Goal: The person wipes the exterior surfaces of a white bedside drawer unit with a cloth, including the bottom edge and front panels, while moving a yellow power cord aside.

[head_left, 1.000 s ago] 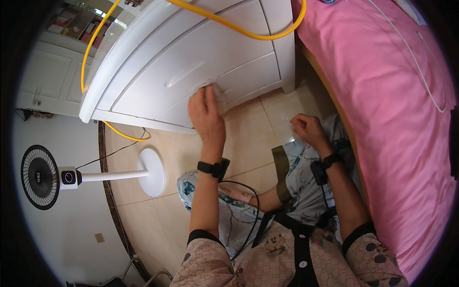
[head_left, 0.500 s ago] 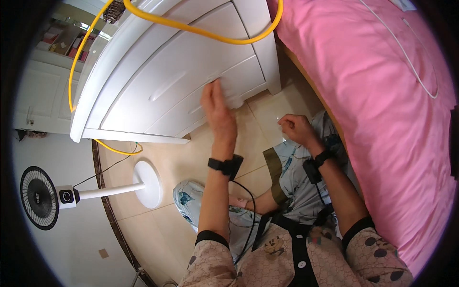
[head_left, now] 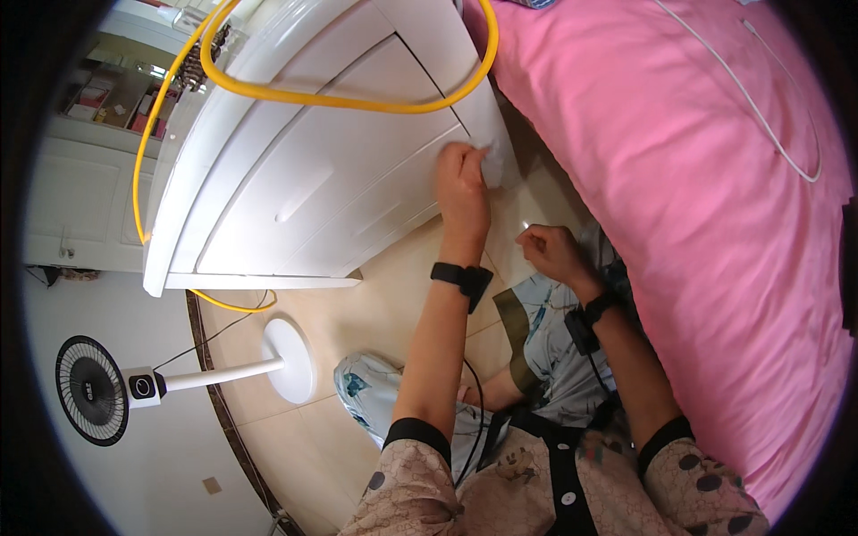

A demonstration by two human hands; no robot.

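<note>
Beige tiled floor [head_left: 393,295], pink bed [head_left: 697,223], standing fan [head_left: 94,390], perhaps shelving behind.

light: bright, even daylight | shadows: soft | focus: sharp | edges: fisheye bending, black vignette

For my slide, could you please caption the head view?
Left hand presses a white cloth on a white cabinet; right hand hovers nearby.

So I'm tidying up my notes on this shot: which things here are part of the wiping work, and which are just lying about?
In the work:
- left hand, pressing a white cloth
- white cabinet, wiped at its lower corner
- right hand, loosely closed above the lap, apparently empty

Just lying about:
- yellow hose draped over the cabinet
- standing fan
- pink bedcover with a white cable
</note>
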